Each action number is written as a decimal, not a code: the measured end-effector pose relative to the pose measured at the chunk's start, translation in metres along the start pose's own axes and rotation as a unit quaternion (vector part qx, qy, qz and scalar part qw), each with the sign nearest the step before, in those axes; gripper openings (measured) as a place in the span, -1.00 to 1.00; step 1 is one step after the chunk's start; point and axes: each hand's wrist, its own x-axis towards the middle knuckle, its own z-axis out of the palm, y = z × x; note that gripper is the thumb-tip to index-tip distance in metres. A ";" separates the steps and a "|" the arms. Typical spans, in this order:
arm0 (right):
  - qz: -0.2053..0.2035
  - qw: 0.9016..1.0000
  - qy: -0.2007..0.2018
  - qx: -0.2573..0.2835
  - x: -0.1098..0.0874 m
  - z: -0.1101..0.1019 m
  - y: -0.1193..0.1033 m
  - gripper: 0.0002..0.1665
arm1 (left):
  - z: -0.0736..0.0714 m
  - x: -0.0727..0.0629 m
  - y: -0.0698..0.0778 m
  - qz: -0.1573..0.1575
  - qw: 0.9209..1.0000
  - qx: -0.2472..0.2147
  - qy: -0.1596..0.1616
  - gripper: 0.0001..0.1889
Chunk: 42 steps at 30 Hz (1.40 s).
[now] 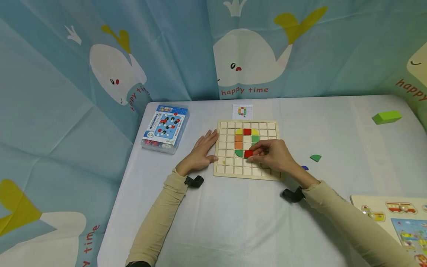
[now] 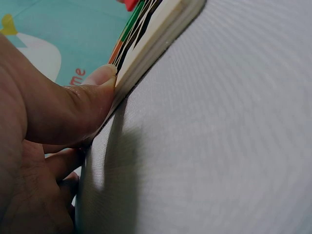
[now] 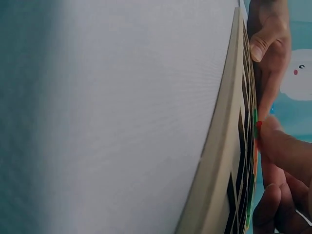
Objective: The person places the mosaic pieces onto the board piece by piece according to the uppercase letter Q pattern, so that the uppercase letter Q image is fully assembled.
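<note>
A wooden grid board lies on the table, with red, yellow, orange and green tiles set in a ring in its cells. My right hand pinches a red square tile between thumb and fingers, over the ring's lower side just right of a green quarter-round tile. Part of the ring's right side is hidden behind that hand. With fingers spread, my left hand rests at the board's left edge; in the left wrist view its thumb touches the board's side.
Above the board lies a small pattern card. A boxed molecule set is at the left. Rightward lie a green quarter-round piece, a partly hidden blue piece, a green block and a picture puzzle board.
</note>
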 end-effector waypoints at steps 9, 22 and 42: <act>0.004 0.998 -0.011 -0.054 0.003 0.000 -0.001 -0.69 | -0.001 0.000 0.000 0.002 1.000 -0.005 0.001 -0.06; 0.003 0.996 -0.040 -0.077 0.007 -0.004 -0.006 -0.68 | -0.005 0.000 0.004 0.004 1.000 -0.003 0.003 -0.07; -0.004 0.995 -0.046 -0.084 0.006 -0.006 -0.008 -0.66 | -0.001 0.000 0.001 0.001 1.000 -0.003 -0.002 -0.06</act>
